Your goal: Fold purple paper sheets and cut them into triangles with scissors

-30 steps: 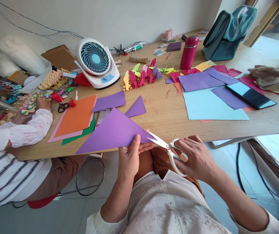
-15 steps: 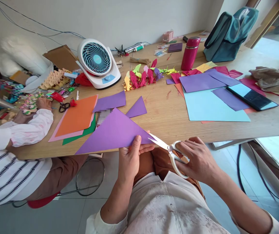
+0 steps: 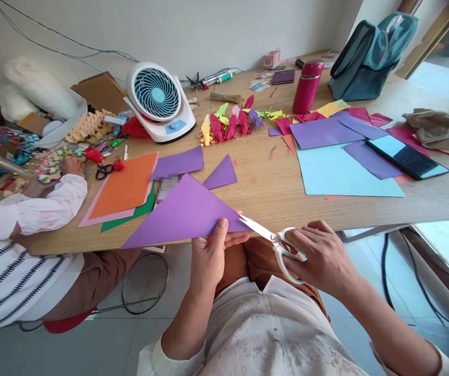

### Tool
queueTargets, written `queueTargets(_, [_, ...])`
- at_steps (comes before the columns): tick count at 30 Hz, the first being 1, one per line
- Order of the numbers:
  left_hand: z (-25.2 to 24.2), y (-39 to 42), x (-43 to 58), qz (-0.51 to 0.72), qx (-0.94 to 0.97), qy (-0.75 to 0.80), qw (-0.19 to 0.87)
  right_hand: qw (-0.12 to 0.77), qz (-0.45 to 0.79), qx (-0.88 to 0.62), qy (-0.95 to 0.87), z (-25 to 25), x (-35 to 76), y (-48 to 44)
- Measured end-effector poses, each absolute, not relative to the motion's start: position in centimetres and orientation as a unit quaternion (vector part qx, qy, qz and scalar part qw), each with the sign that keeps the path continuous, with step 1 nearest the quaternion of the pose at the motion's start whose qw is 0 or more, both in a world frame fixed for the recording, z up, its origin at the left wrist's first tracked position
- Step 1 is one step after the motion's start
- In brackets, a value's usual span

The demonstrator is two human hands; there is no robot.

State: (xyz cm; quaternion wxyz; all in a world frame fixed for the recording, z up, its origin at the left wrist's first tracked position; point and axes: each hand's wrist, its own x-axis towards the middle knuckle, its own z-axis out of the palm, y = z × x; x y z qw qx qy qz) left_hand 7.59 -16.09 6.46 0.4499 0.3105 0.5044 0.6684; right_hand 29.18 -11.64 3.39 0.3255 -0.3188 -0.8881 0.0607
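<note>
A folded triangle of purple paper point(image 3: 185, 214) is pinched in my left hand point(image 3: 210, 256), thumb on top and fingers beneath, by its lower edge near the right corner. White-handled scissors point(image 3: 274, 238) are gripped in my right hand point(image 3: 322, 258), fingers through the loops. Their blades point left and meet the paper's right corner, nearly closed. Just behind the triangle lie a small purple paper triangle point(image 3: 222, 172) and a purple paper strip point(image 3: 177, 163).
Orange paper point(image 3: 128, 185) lies at left, near a co-worker's sleeve point(image 3: 57, 201). Behind stand a fan point(image 3: 157, 102) and bright paper flowers point(image 3: 230, 124). Light blue paper point(image 3: 345, 175), a phone point(image 3: 406, 156), a pink flask point(image 3: 308, 87) and a teal bag point(image 3: 369, 62) are on the right.
The scissor blades have come closer together at the corner of the purple paper. My left hand and the paper stay almost still.
</note>
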Motion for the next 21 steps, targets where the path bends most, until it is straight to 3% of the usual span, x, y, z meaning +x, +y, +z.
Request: queueTargets(21, [6.53,-16.35,7.74,0.653,0.319,0.518,0.451,0.311,0.003,-0.347,-0.885,4.39,28.71,-11.81])
